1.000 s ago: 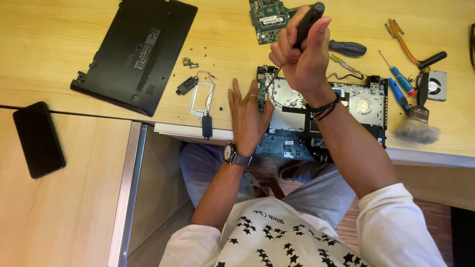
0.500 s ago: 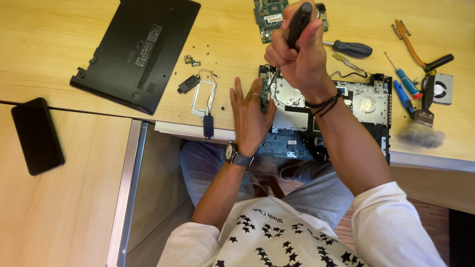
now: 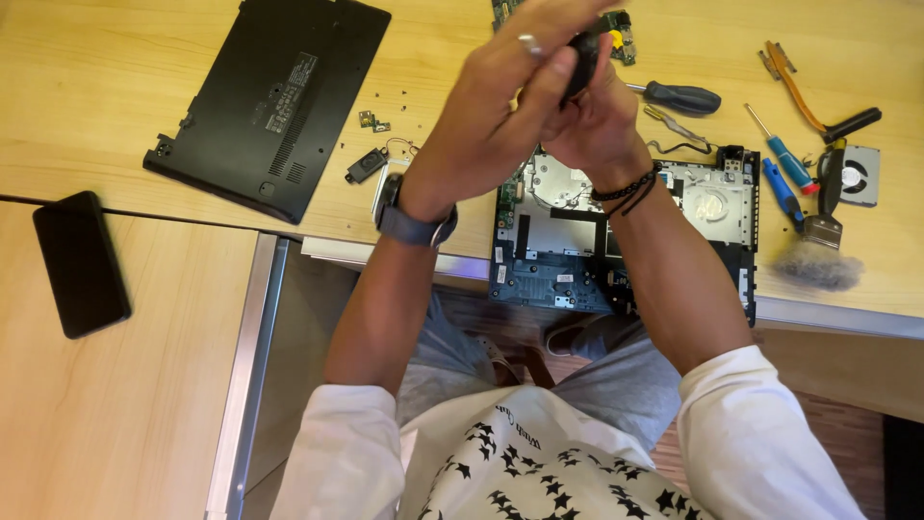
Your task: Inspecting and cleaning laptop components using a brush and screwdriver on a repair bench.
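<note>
Screwdriver handle, black, sits clamped in my right hand, my left hand wrapped over it, above the opened laptop chassis. That chassis overhangs the counter edge; I see bare wood at left.

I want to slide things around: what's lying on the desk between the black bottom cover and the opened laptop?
In the head view, between the black bottom cover and the opened laptop lie a small black speaker and scattered screws.

Both hands grip screwdriver handle above laptop.
</note>
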